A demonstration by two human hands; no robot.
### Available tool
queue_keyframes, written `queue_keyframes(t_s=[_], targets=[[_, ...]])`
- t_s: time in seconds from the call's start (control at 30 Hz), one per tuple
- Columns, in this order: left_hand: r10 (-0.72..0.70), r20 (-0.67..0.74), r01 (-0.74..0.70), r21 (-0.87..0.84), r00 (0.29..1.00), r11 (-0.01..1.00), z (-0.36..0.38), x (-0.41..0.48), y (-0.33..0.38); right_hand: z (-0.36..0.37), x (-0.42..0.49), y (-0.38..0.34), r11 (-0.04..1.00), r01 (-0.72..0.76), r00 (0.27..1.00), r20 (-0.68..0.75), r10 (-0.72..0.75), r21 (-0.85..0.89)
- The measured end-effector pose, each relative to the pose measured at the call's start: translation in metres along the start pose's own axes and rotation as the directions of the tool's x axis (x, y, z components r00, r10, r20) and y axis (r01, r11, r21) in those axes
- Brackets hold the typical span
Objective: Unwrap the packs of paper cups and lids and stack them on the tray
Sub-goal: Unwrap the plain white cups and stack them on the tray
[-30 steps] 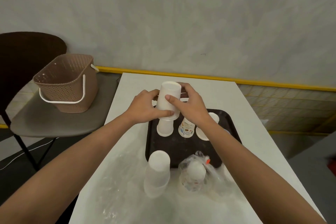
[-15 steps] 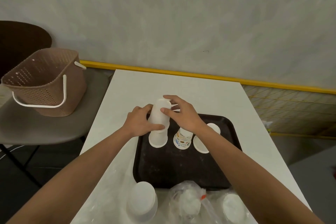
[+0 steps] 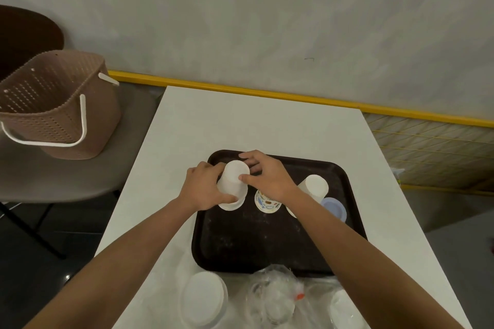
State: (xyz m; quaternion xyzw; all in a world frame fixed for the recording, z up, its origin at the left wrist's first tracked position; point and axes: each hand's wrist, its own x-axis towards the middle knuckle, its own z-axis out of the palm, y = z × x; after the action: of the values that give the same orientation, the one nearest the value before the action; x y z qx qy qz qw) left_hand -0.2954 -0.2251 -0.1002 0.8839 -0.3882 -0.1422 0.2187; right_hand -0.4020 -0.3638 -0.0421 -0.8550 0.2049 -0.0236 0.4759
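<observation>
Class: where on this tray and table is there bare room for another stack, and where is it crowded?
Free: the near half of the tray, between the cup row and the wrapped packs; the table beyond the tray. Crowded: the far row, where left hand and right hand grip the white stack.

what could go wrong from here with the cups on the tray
The right hand reaches over the patterned cup, beside the other white stack; drawing back could knock either over. The white cup stack held by both hands, left hand low, might topple if released unevenly. The left forearm could sweep the wrapped pack off the near edge of the table.
</observation>
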Motion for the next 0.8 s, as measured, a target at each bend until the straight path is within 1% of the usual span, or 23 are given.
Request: queue_keyframes(t_s=[0.1,0.3,0.5,0.63,0.7,0.8], targets=[[0.000,0.016,-0.001,0.050,1.000,0.999,0.008,0.000,0.000,0.004,-0.001,0.007,0.999,-0.021,1.000,0.009,0.021,-0.048],[-0.073,0.061,0.070,0.041,0.996,0.997,0.023,-0.005,-0.003,0.015,-0.001,0.017,0.979,-0.016,0.998,0.064,0.030,-0.205],[-0.112,0.115,0.113,-0.005,0.987,0.994,0.026,-0.007,-0.004,0.019,-0.001,0.016,0.960,-0.028,0.998,0.043,0.041,-0.279],[-0.091,0.113,0.094,-0.019,0.989,0.995,0.019,-0.015,-0.005,0.015,-0.007,0.009,0.956,0.007,1.000,0.004,-0.006,-0.292],[-0.078,0.085,0.083,-0.049,0.993,0.995,0.011,-0.020,-0.006,0.012,-0.012,0.002,0.962,0.024,0.999,-0.034,-0.034,-0.272],[-0.056,0.015,0.058,-0.204,0.998,0.977,-0.007,-0.032,-0.008,0.009,-0.020,-0.013,0.963,0.066,0.994,-0.063,-0.086,-0.263]])
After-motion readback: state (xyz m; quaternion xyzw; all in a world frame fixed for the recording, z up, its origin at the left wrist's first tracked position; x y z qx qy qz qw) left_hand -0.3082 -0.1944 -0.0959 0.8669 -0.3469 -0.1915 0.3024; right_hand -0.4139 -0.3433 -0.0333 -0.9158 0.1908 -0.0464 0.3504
